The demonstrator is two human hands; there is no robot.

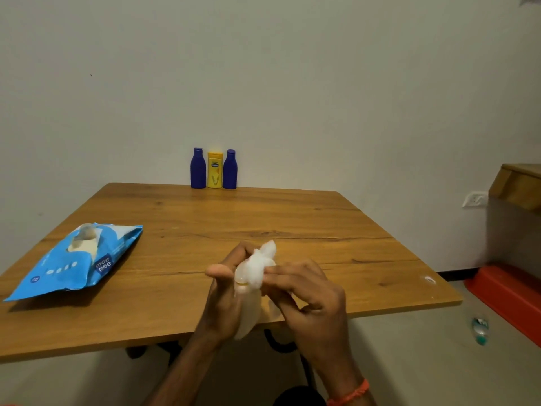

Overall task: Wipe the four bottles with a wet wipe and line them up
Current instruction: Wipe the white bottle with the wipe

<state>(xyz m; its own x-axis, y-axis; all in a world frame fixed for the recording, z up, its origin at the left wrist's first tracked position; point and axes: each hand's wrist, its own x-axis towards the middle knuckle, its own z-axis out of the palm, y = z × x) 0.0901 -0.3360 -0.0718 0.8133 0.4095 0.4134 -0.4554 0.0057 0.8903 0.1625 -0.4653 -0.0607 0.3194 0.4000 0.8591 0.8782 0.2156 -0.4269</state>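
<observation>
Left hand: the left hand [222,300] curls its fingers round a pale cream plastic bottle [247,313], thumb stretched out straight, above the near edge of the wooden table [263,218].
Right hand: the right hand [310,297] pinches a crumpled white wet wipe [262,260] against the bottle's upper part, fingers drawn narrowly together.
Hidden: the wipe covers the cap; the fingers cover part of the body; any label cannot be made out.
Bottles: four. One is held; two dark blue plastic bottles [198,168] [229,169] stand upright with one yellow plastic bottle [215,170] between them, just beside each other at the far edge.
Pack: one blue wet-wipe pack [76,259] lies flat at the table's left.
</observation>
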